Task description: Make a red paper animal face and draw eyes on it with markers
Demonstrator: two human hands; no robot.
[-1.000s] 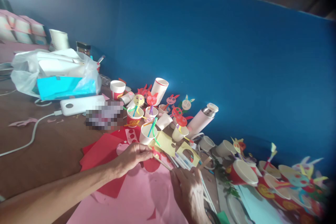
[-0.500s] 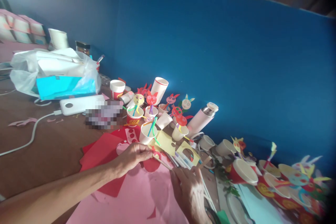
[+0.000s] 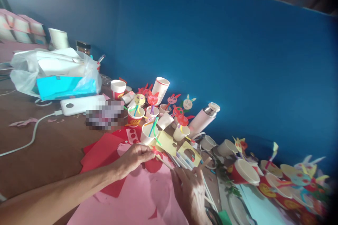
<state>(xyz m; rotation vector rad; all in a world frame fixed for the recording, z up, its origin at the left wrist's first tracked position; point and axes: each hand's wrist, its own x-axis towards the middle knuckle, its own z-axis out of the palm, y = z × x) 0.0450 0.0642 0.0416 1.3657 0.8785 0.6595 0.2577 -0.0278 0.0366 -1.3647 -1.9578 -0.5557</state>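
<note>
A thin, pale stick [image 3: 164,162] runs between my hands. My left hand [image 3: 136,157] pinches its left end between thumb and fingers. Curled around the other end is my right hand [image 3: 188,185], its fingertips partly hidden from view. Right under the stick lies a round red paper piece [image 3: 154,166] with a small cut-out on it, over pink paper [image 3: 132,197]. Red sheets [image 3: 102,154] lie beneath my left forearm. Just beyond my left hand stands a white paper cup [image 3: 146,135] with blue and green strips in it.
Yellow cut paper [image 3: 167,143] and several pens [image 3: 185,160] lie beyond my right hand. Paper cups with animal faces [image 3: 153,98] and a pink thermos [image 3: 202,119] stand along the blue wall. More decorated cups [image 3: 244,172] crowd the right. A white power bank [image 3: 81,105] and plastic bag are left.
Almost nothing differs. Both hands keep their hold on the stick, and the right hand has shifted only very slightly.
</note>
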